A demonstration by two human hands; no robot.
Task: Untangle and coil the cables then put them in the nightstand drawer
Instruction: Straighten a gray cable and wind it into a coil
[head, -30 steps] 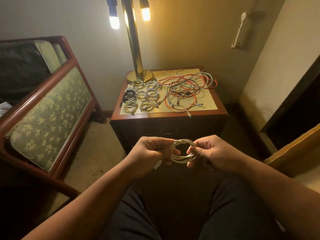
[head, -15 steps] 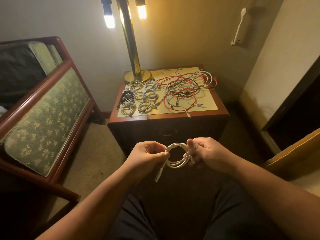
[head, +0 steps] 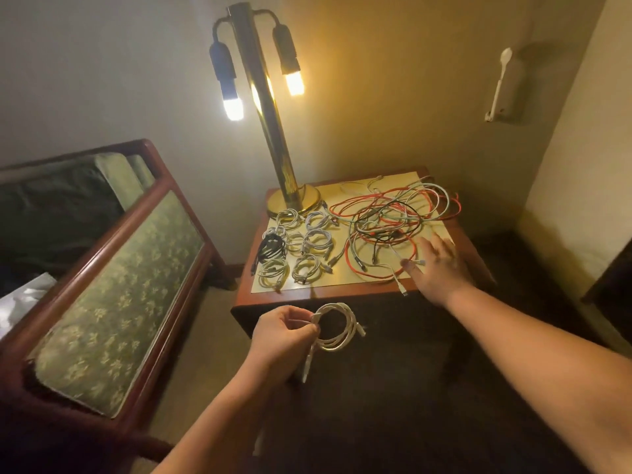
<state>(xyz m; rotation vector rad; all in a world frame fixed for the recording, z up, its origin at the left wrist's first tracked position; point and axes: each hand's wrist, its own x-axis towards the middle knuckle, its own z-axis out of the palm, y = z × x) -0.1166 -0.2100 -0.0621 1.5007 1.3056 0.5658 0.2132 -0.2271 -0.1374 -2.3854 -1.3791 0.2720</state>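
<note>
My left hand [head: 284, 333] grips a coiled white cable [head: 340, 331] in front of the wooden nightstand [head: 342, 296], and one plug end hangs below my fist. My right hand [head: 439, 265] reaches over the nightstand's right front corner with fingers spread, its fingertips touching the near edge of a tangle of red, white, grey and black cables [head: 386, 217]. Several coiled white cables [head: 306, 249] and one black coil [head: 270, 248] lie in rows on the left half of the top. The nightstand's front is in deep shadow, so the drawer cannot be made out.
A brass lamp [head: 273, 131] with two lit bulbs stands at the nightstand's back left corner. A wood-framed couch with green patterned cushions [head: 113, 278] flanks it on the left. A white fixture [head: 499, 83] hangs on the wall, and carpet lies between couch and nightstand.
My right hand let go of the coil and reached forward onto the tangle. My left hand keeps the coil alone. The view moved closer to the nightstand and tilted up.
</note>
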